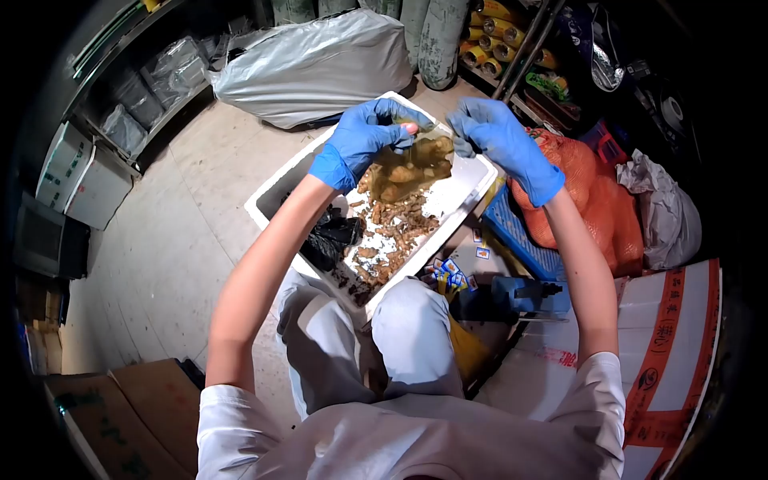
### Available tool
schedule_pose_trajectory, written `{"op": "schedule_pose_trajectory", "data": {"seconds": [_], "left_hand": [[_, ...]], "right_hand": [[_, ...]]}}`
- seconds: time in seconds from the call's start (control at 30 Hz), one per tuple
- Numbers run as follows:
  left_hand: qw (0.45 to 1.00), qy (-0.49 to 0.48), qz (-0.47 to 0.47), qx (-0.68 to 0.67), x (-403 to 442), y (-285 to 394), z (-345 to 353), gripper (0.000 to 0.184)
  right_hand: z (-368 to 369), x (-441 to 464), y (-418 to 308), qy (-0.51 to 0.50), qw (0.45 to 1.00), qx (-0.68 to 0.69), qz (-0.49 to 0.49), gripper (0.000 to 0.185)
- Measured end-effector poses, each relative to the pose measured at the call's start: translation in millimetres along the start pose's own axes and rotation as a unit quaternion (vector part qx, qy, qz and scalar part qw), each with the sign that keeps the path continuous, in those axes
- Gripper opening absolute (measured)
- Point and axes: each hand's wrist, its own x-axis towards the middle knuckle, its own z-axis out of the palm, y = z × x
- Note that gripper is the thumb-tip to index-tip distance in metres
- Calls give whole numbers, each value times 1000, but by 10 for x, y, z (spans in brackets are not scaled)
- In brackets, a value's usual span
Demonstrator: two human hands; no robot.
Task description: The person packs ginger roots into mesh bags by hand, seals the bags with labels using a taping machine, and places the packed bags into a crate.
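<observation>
My left hand point(360, 138), in a blue glove, is closed on the upper edge of a yellowish, see-through bag point(410, 171) with brown lumps in it. A bare fingertip shows at that glove. My right hand point(506, 142), also in a blue glove, is closed with its fingers curled beside the bag's right edge; what they pinch is hidden. The bag hangs over a white foam box point(276, 178). Loose brown pieces point(396, 226) lie scattered on the box's floor, and a crumpled black plastic bag point(332, 237) sits at its left side.
Right of the box are a blue crate point(520, 232), orange net sacks point(612, 216), small blue-and-white packets point(450, 274) and a large taped carton point(672, 352). A silver-wrapped bundle point(316, 68) lies behind. Brown cartons point(120, 416) stand at lower left, shelves point(160, 120) at upper left.
</observation>
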Motion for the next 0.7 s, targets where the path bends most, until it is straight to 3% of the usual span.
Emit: {"op": "schedule_pose_trajectory", "data": {"seconds": [0.1, 0.2, 0.27, 0.37, 0.43, 0.57, 0.63, 0.7], "left_hand": [[999, 2, 36, 10, 30, 201, 77, 24], [996, 19, 39, 73, -7, 292, 174, 32], [993, 24, 41, 105, 52, 194, 156, 37], [995, 23, 18, 100, 56, 178, 230, 31], [996, 25, 6, 90, 40, 174, 286, 28], [999, -13, 8, 35, -16, 294, 453, 22], [998, -64, 21, 12, -79, 443, 580, 23], [996, -81, 25, -3, -135, 537, 698, 23]], "right_hand": [[10, 78, -155, 44, 999, -28, -13, 21], [17, 199, -222, 27, 997, -69, -30, 21], [25, 279, -218, -6, 982, -169, -82, 21], [73, 216, -250, -22, 957, -256, -134, 22], [69, 102, -280, -15, 967, -233, -102, 23], [-39, -293, -409, 13, 996, 56, -75, 20], [-256, -489, -205, 77, 930, 294, -206, 28], [-435, -562, 461, 115, 921, 345, -140, 41]]}}
